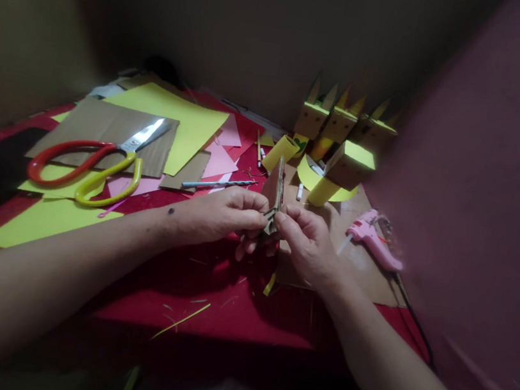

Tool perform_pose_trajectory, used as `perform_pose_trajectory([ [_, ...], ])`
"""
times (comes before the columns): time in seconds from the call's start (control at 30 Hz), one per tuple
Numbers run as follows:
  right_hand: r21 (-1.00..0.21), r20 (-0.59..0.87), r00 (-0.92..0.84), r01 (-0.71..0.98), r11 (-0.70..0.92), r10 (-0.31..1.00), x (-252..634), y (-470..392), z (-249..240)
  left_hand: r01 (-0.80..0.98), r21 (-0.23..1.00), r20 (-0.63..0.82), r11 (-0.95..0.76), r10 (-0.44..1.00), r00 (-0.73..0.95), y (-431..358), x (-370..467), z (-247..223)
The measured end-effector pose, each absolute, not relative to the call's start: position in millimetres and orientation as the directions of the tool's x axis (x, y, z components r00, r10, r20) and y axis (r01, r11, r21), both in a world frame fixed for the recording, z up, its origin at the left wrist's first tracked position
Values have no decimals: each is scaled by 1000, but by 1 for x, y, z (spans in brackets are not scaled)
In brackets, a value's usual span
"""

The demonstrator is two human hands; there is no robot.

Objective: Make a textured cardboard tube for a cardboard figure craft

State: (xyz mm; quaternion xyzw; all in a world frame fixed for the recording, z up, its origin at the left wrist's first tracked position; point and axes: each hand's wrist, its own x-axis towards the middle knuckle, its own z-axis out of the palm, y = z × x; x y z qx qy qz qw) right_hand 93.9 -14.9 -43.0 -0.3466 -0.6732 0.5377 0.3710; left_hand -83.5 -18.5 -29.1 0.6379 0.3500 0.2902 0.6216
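Between my two hands is a folded piece of cardboard, standing on edge with its layered near end towards me. My left hand pinches that near end from the left, thumb on top and fingers curled beneath. From the right, my right hand grips the same end between thumb and fingers. Just beyond the cardboard lies a rolled yellow paper tube. A yellow-topped cardboard box rests on a yellow tube to the right. The cardboard's lower part is hidden by my fingers.
Scissors with red and yellow handles lie left on a cardboard sheet and yellow paper. A blue pencil is near my left hand. A pink glue gun sits right, its cord trailing. Several eared box figures stand behind.
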Motion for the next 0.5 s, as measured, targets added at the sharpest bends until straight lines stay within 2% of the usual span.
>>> perform_pose_trajectory([
  [0.2,-973,158,-462,75,216,872,93,-14,-43,74,997,-53,15,840,540,-19,-82,-29],
  [0.37,-993,91,-490,22,116,867,92,-12,-46,193,980,-63,-43,858,509,-21,-79,-26],
  [0.5,-995,81,-485,7,97,871,91,-11,-46,211,973,-35,-91,849,527,-23,-79,-26],
])
